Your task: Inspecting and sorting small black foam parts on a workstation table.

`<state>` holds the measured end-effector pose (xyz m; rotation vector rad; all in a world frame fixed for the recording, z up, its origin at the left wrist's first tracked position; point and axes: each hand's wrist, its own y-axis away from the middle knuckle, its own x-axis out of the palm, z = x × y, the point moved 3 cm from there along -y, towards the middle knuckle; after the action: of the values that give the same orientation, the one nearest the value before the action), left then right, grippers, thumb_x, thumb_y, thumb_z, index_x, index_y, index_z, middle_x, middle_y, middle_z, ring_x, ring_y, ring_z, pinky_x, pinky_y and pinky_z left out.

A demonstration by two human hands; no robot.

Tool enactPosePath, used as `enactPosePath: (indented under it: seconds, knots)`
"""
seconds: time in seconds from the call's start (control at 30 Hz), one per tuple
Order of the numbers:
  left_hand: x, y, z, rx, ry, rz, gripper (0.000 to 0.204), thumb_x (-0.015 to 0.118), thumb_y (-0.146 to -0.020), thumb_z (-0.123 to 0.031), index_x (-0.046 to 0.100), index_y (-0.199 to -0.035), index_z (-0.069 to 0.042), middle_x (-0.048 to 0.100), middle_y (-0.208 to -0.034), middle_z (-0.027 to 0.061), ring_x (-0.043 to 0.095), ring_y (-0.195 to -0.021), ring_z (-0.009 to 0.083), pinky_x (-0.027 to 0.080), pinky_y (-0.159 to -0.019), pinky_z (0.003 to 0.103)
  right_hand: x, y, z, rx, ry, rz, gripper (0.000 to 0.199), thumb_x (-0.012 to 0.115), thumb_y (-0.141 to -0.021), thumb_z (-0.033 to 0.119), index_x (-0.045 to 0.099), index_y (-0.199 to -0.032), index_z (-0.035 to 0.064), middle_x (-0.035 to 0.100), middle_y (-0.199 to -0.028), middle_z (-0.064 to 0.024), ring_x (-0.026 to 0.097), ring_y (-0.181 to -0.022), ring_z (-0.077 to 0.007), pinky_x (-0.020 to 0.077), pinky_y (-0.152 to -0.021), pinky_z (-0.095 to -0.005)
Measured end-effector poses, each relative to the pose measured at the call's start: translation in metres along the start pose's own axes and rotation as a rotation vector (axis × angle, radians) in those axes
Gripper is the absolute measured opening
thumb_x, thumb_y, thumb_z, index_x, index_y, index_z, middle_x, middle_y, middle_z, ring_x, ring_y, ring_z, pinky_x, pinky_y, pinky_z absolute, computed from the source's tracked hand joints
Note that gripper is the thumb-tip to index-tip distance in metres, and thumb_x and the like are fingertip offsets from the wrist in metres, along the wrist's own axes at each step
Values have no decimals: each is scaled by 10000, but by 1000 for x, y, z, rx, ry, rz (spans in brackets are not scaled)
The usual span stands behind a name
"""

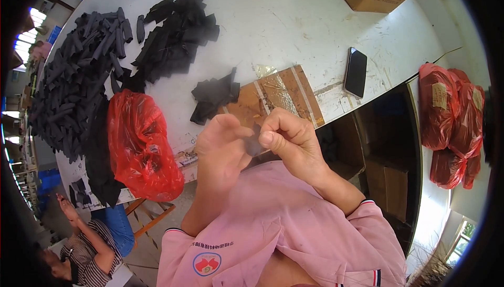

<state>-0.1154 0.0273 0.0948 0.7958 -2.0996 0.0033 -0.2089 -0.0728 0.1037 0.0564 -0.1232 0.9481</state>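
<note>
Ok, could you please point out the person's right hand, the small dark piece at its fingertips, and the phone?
Right hand (294, 141), head view: middle of the hand.
Small dark piece (254, 145), head view: its blurred middle.
Phone (356, 72), head view: middle of its dark screen.

Down we look from head height through one wide fisheye, close above the left hand (218, 145) and right hand (295, 142), the pink shirt (236, 224) at bottom centre, the white table (273, 19) reaching away toward the top.
</note>
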Motion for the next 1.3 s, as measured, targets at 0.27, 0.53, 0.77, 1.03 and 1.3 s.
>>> enactPosePath:
  seconds: [0.27, 0.53, 0.77, 1.03, 1.3]
  knots:
    - [46, -11, -23, -225, 402, 687, 497, 422, -794, -18, 292, -1267, 59, 513, -697, 52, 372, -464, 32, 255, -383, 158, -6, -33, 54, 165, -144, 136, 212, 585, -821, 204, 531, -722, 25, 469, -608, 28, 403, -566, -26, 321, -478, -184]
    - [-39, -67, 35, -494, 633, -112, 282, 392, -818, -3, 446, -1088, 62, 577, -748, 81, 319, -315, 29, 263, -313, 178, -23, -48, -61, 437, -293, 108, 191, 542, -839, 199, 516, -718, 55, 433, -580, 14, 373, -513, -58, 304, -460, -186]
    - [-9, -59, 5, 266, -738, 78, 331, 506, -786, 3, 455, -1112, 17, 581, -828, 70, 522, -670, 96, 423, -579, 229, -33, -56, -57, 363, -128, 185, 235, 530, -852, 240, 527, -732, 38, 456, -595, 14, 402, -512, -50, 330, -455, -181]
    - [19, -42, -14, 657, -786, 219, 133, 496, -786, 40, 569, -896, 20, 599, -871, 89, 553, -817, 158, 434, -764, 286, -27, -40, 2, -433, 576, 55, 493, 569, -727, 466, 546, -871, -5, 536, -761, -95, 561, -709, -228, 447, -559, -300]
    - [14, -45, -17, 512, -676, 197, 107, 515, -774, 55, 562, -867, 28, 583, -924, 118, 548, -858, 149, 433, -766, 265, -14, -39, 23, -533, 917, 181, 523, 645, -614, 468, 542, -840, 7, 509, -706, -86, 537, -665, -239, 440, -536, -319]
